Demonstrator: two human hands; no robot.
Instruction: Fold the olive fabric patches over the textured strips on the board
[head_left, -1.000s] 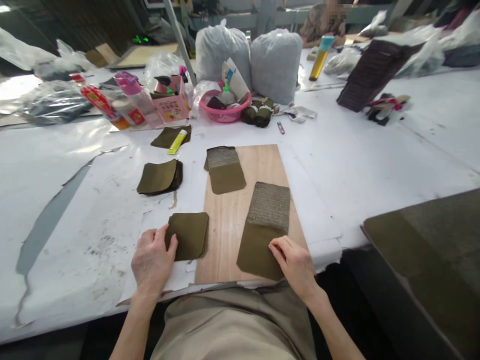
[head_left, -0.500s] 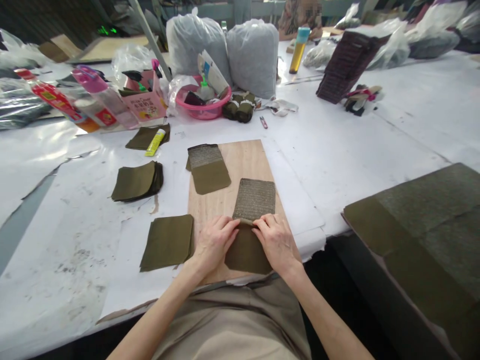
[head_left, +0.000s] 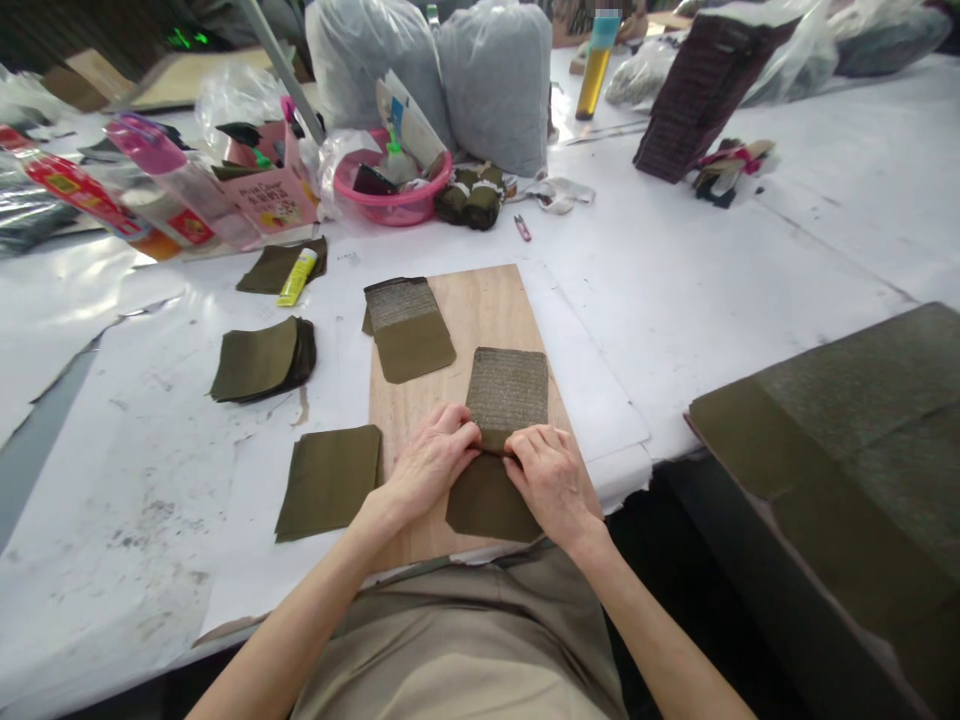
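Observation:
On the wooden board (head_left: 487, 310) lies an olive fabric piece (head_left: 495, 505) with a grey textured upper part. My left hand (head_left: 439, 450) pinches its fold line from the left, and my right hand (head_left: 551, 475) pinches the same line from the right. A narrow ridge of cloth shows between the fingertips. Farther up the board rests a second fabric piece (head_left: 412, 335), half grey and half olive. Beside the board, left of my left hand, is a stack of olive fabric squares (head_left: 330, 480).
More olive stacks (head_left: 262, 358) lie to the left, one under a yellow tube (head_left: 298, 277). Behind stand a pink basin (head_left: 390, 208), bottles and stuffed plastic bags (head_left: 495, 90). Small pink snips (head_left: 523, 228) lie beyond the board. Large olive-grey sheets (head_left: 847, 430) are at the right.
Both hands have kept their pinch on the fabric. The ridge between the fingertips has shifted slightly toward me, and an olive strip now shows above it. The camera view has tilted a little.

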